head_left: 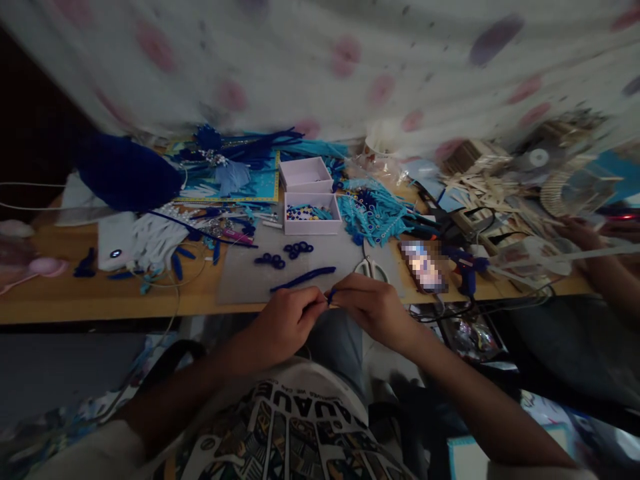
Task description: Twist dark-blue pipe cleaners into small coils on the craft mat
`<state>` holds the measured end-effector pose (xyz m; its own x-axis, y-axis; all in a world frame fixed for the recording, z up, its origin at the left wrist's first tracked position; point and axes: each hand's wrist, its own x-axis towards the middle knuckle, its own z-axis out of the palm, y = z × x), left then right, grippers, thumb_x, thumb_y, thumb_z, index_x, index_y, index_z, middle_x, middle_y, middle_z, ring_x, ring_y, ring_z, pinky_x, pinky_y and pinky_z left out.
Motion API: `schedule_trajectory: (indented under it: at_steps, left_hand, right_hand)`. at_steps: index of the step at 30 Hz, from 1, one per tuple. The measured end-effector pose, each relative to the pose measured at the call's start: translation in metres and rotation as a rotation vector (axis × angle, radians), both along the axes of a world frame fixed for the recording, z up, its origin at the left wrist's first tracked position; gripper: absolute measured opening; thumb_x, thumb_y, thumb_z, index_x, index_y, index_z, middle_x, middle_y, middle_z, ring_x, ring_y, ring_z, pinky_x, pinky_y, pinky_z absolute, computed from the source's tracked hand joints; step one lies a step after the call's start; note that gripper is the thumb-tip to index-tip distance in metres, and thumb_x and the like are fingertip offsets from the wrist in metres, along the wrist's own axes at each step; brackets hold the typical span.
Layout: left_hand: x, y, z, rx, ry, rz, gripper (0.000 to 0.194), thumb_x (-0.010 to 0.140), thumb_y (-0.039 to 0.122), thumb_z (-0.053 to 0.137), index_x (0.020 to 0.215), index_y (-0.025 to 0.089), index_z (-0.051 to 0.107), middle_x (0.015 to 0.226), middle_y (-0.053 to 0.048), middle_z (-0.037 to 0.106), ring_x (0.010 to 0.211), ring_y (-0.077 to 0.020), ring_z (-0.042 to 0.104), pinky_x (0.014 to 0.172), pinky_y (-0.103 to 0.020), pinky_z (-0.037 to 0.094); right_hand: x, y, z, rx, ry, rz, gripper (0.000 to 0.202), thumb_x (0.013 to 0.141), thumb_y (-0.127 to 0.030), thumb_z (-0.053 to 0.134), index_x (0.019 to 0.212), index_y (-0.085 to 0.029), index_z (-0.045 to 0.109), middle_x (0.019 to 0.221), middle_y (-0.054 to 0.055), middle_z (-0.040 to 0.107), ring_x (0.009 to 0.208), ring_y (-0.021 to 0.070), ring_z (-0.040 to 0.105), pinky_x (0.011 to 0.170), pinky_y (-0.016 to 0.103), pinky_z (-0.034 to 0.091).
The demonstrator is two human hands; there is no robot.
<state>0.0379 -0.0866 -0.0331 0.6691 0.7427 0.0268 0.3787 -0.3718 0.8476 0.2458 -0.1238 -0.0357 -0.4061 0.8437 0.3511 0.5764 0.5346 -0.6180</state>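
Note:
At the near edge of the table my left hand point(290, 319) and my right hand point(374, 303) meet, fingertips almost touching. Both pinch a short dark blue pipe cleaner point(330, 297), mostly covered by the fingers. Just beyond them, straight dark blue pipe cleaners point(303, 279) lie on a grey mat point(240, 283). Farther up the mat rest two dark blue pieces coiled into loops, a left one point(271, 261) and a right one point(299, 250). Scissors point(371, 268) with pale handles lie beyond my right hand.
A white box point(313, 225) holds small beads, with its lid point(306, 175) behind. Light blue fuzzy pieces point(375, 217) are heaped to its right. A phone point(424, 267) and a blue glue gun point(467, 267) lie right. Another person's hand point(580, 233) reaches in at far right, near wooden sticks.

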Motion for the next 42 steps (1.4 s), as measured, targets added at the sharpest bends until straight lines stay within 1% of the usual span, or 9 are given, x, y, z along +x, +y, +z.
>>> schedule_trajectory:
  at_steps: [10, 13, 17, 21, 24, 29, 33, 38, 42]
  left_hand:
    - [-0.001, 0.006, -0.01, 0.016, -0.033, 0.093, 0.021, 0.096, 0.022, 0.051, 0.084, 0.016, 0.068, 0.068, 0.0, 0.067, 0.06, -0.0132, 0.059, 0.058, -0.024, 0.036]
    - [0.001, 0.006, -0.014, 0.034, -0.023, 0.124, 0.021, 0.096, 0.023, 0.051, 0.087, 0.016, 0.069, 0.072, -0.002, 0.07, 0.062, -0.0145, 0.062, 0.059, -0.024, 0.039]
    - [0.004, 0.002, -0.019, 0.185, -0.014, 0.187, 0.021, 0.096, 0.021, 0.049, 0.097, 0.018, 0.07, 0.088, -0.006, 0.076, 0.076, -0.0186, 0.069, 0.069, -0.027, 0.047]
    - [0.007, -0.001, -0.024, 0.209, -0.086, 0.28, 0.022, 0.096, 0.025, 0.054, 0.108, 0.018, 0.071, 0.097, -0.007, 0.078, 0.081, -0.0185, 0.072, 0.073, -0.026, 0.053]
    - [0.009, 0.001, -0.028, 0.107, -0.151, 0.3, 0.024, 0.094, 0.026, 0.058, 0.111, 0.018, 0.073, 0.099, -0.006, 0.079, 0.081, -0.0177, 0.073, 0.073, -0.025, 0.055]
    - [0.008, 0.002, -0.031, -0.083, -0.26, 0.302, 0.025, 0.092, 0.025, 0.057, 0.109, 0.017, 0.074, 0.107, -0.007, 0.078, 0.095, -0.0207, 0.072, 0.081, -0.027, 0.055]
    - [0.008, 0.001, -0.03, -0.29, -0.39, 0.273, 0.027, 0.089, 0.033, 0.063, 0.106, 0.015, 0.074, 0.103, -0.008, 0.077, 0.094, -0.022, 0.07, 0.084, -0.03, 0.054]
    - [0.013, 0.005, -0.037, -0.411, -0.497, 0.358, 0.022, 0.081, 0.036, 0.072, 0.088, 0.015, 0.073, 0.083, -0.004, 0.073, 0.078, -0.0169, 0.064, 0.074, -0.026, 0.05]
    - [0.017, 0.008, -0.043, -0.497, -0.574, 0.451, 0.029, 0.082, 0.041, 0.072, 0.069, 0.015, 0.067, 0.056, 0.005, 0.051, 0.054, -0.0086, 0.044, 0.055, -0.021, 0.035]
  right_hand:
    - [-0.016, 0.003, -0.008, -0.2, 0.389, -0.238, 0.011, 0.086, -0.027, 0.073, 0.093, -0.026, 0.082, 0.088, 0.005, 0.076, 0.078, 0.0204, 0.071, 0.07, 0.034, 0.055]
    - [-0.026, 0.002, -0.017, -0.284, 0.588, -0.359, 0.008, 0.081, -0.028, 0.078, 0.087, -0.026, 0.082, 0.086, 0.005, 0.076, 0.08, 0.0208, 0.07, 0.072, 0.034, 0.055]
    - [-0.042, 0.001, -0.033, -0.266, 0.86, -0.513, 0.003, 0.078, -0.026, 0.079, 0.079, -0.027, 0.081, 0.088, 0.003, 0.073, 0.086, 0.0186, 0.066, 0.079, 0.033, 0.053]
    - [-0.052, -0.002, -0.043, -0.275, 0.996, -0.538, 0.005, 0.083, -0.027, 0.076, 0.084, -0.026, 0.081, 0.09, 0.003, 0.07, 0.089, 0.0183, 0.064, 0.083, 0.034, 0.051]
    - [-0.056, -0.006, -0.044, -0.219, 0.913, -0.517, 0.008, 0.087, -0.025, 0.072, 0.088, -0.024, 0.08, 0.093, 0.005, 0.071, 0.091, 0.0196, 0.065, 0.083, 0.035, 0.052]
    - [-0.059, -0.012, -0.042, 0.157, 0.474, -0.553, 0.016, 0.092, -0.014, 0.064, 0.095, -0.022, 0.077, 0.093, 0.006, 0.07, 0.085, 0.0177, 0.066, 0.076, 0.032, 0.054]
    - [-0.061, -0.012, -0.043, 0.387, 0.212, -0.556, 0.019, 0.093, -0.009, 0.06, 0.098, -0.02, 0.074, 0.089, 0.007, 0.071, 0.081, 0.0172, 0.067, 0.073, 0.03, 0.055]
    - [-0.061, -0.009, -0.044, 0.406, 0.133, -0.541, 0.015, 0.094, -0.01, 0.06, 0.098, -0.02, 0.072, 0.089, 0.008, 0.071, 0.081, 0.0185, 0.067, 0.072, 0.031, 0.056]
    - [-0.061, -0.007, -0.045, 0.366, 0.201, -0.588, 0.009, 0.091, -0.014, 0.067, 0.095, -0.021, 0.07, 0.087, 0.005, 0.072, 0.081, 0.0189, 0.068, 0.074, 0.032, 0.056]
